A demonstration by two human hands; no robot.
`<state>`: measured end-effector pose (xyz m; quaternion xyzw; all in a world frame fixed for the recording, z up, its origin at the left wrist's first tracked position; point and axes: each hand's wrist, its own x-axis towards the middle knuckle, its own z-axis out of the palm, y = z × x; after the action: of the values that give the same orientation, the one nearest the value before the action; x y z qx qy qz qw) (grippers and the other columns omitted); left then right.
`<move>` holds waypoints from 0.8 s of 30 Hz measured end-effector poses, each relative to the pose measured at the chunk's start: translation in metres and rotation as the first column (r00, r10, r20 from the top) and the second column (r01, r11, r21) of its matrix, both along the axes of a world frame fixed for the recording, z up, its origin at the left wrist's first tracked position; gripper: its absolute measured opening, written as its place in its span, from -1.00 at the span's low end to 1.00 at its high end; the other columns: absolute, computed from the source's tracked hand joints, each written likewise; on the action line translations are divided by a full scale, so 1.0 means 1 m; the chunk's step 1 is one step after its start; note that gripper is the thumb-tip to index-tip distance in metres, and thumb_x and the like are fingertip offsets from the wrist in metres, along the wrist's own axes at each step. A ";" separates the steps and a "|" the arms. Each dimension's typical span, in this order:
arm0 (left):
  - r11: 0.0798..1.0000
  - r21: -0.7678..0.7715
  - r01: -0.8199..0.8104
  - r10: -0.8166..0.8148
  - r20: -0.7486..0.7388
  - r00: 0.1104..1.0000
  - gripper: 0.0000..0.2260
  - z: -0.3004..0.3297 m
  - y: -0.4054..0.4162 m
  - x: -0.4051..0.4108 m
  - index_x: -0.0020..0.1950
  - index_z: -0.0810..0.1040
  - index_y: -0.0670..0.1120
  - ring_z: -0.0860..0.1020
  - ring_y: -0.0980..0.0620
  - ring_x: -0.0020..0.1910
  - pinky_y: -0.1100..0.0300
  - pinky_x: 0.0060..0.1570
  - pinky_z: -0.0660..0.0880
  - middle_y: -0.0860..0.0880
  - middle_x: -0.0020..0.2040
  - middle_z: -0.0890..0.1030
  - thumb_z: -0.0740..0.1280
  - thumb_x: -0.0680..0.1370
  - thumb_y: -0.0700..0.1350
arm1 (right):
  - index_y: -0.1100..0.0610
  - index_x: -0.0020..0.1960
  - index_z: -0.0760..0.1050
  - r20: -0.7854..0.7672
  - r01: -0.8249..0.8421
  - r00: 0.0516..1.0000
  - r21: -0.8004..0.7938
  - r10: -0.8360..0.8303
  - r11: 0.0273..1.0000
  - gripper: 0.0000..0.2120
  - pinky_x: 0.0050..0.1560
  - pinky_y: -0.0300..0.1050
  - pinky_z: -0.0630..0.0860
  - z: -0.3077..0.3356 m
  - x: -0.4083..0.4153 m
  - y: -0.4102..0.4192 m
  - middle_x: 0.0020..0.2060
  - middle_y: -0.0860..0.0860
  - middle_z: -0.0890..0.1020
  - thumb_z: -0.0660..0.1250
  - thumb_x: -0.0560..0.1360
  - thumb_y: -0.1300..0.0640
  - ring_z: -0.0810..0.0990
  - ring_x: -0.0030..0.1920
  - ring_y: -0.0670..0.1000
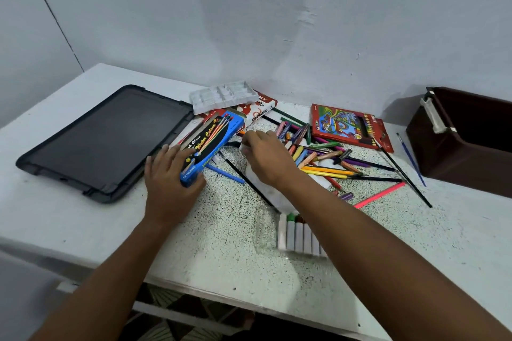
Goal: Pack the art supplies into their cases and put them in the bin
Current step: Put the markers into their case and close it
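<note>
Art supplies (327, 158), loose crayons, pens and brushes, lie scattered at centre right of the frame on a speckled white table (227, 232). The left hand (171, 174) grips the near end of a blue water-colour box (210, 144). The right hand (266, 158) has its fingers curled over the heap; whether it pinches anything I cannot tell. A red pencil box (343, 126) lies behind the heap, a dark bin (448, 152) at right is cut by the frame edge. A black case (108, 138) lies open at left. Plain grey walls stand behind. The right forearm partly hides a clear tray of pastels (299, 235).
</note>
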<state>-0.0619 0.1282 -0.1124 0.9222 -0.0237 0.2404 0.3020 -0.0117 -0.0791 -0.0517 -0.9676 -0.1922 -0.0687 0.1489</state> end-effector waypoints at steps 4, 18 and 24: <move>0.983 0.136 0.125 -0.142 0.123 0.982 -0.59 0.001 -0.013 -0.011 0.19 0.58 -0.05 0.39 -0.12 0.31 -0.15 0.31 0.22 -0.06 0.22 0.52 0.31 0.40 0.10 | 0.05 0.39 0.35 -0.112 0.031 0.994 0.263 -0.002 0.964 -0.65 0.07 -0.05 0.47 0.012 -0.020 -0.027 0.09 0.09 0.56 0.20 0.61 0.09 0.51 0.03 0.03; 0.719 0.105 0.687 -0.663 -0.195 0.723 -0.21 0.002 -0.060 -0.039 0.34 0.45 0.10 0.35 0.15 0.29 0.18 0.30 0.19 0.20 0.25 0.48 0.38 0.22 0.47 | -0.04 0.09 0.43 -0.392 0.213 0.920 0.487 -0.006 0.847 -0.72 -0.30 -0.14 0.53 0.017 -0.088 -0.069 -0.24 -0.01 0.63 0.45 0.46 0.04 0.61 -0.28 -0.08; 0.721 0.106 0.685 -0.660 -0.197 0.725 -0.19 0.004 -0.059 -0.041 0.35 0.44 0.06 0.34 0.16 0.27 0.23 0.28 0.18 0.18 0.23 0.49 0.37 0.22 0.48 | -0.01 0.06 0.50 -0.393 0.187 0.920 0.421 -0.008 0.887 -0.75 -0.31 -0.31 0.48 0.005 -0.097 -0.065 -0.24 -0.06 0.66 0.46 0.43 0.01 0.59 -0.31 -0.19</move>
<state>-0.1024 0.0695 -0.1081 0.8875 -0.3560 0.0435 0.2893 -0.1083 -0.1438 -0.0465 -0.9097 -0.0886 0.0699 0.3997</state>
